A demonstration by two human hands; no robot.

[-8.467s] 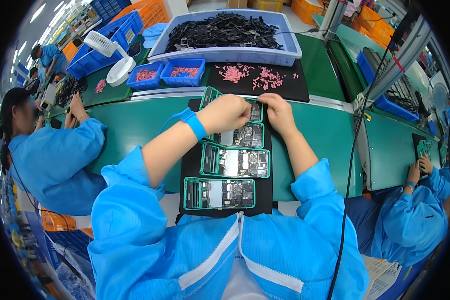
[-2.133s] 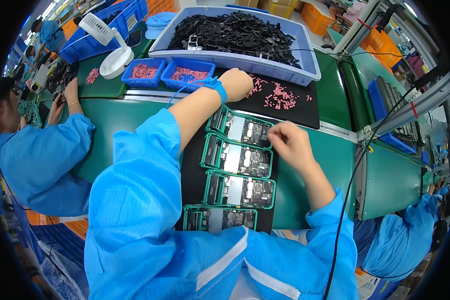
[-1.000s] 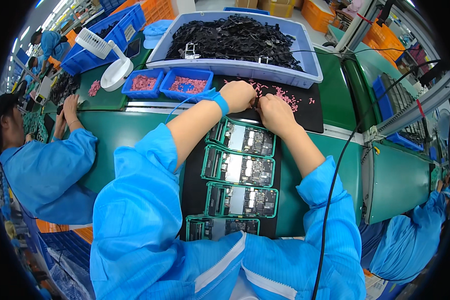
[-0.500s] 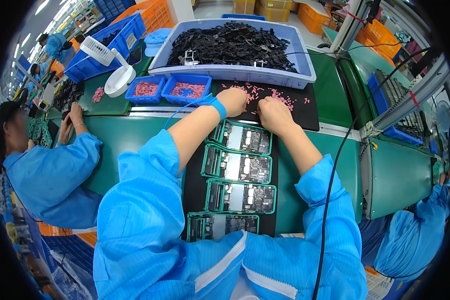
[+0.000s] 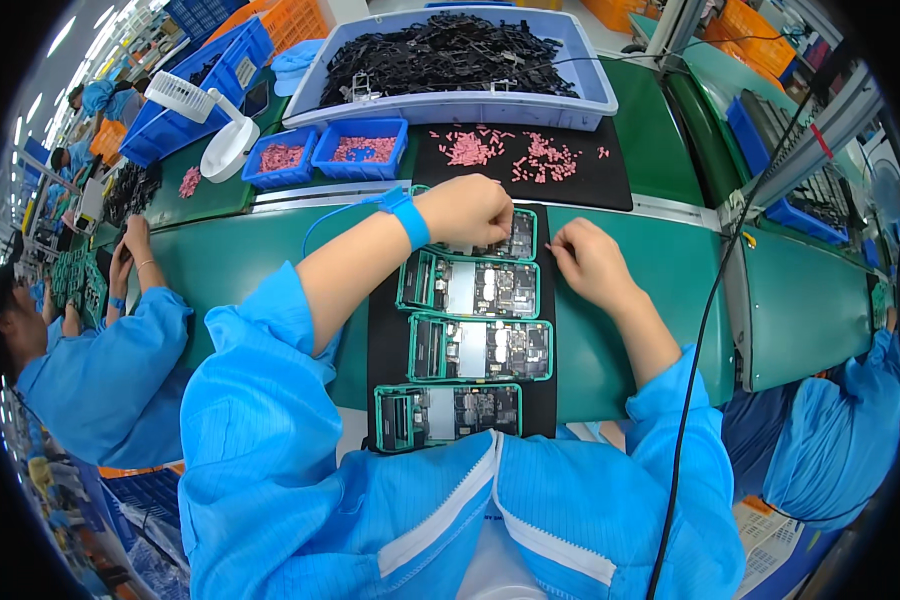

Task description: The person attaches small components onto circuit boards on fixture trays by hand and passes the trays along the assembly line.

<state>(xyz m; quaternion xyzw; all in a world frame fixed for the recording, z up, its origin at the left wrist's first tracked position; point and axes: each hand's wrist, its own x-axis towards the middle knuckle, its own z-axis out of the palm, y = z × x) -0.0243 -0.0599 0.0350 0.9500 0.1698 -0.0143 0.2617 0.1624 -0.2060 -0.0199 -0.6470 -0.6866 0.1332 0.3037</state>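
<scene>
At the far unit [image 5: 522, 236], the left hand [image 5: 467, 212] is bent over the left part and covers much of it. Its fingers are drawn narrow and point downward; whether they hold some piece I cannot tell, because the hand hides the tips. Just to the right of the far unit, and apart from it, the right hand [image 5: 592, 262] is over the table [image 5: 660, 330]. Its thumb and first finger come near to each other, but anything between them is too small to tell.

Nearer to the person than the far unit, three other units [image 5: 518, 348] lie in a row, on the same black mat [image 5: 390, 340]. Beyond the far unit, pink pieces [image 5: 470, 148] lie in heaps on a dark pad [image 5: 595, 185].

I judge that the step in hand is fine finger work inside the far unit. The next move seems to call for light, exact pressure, with the unit kept steady.
</scene>
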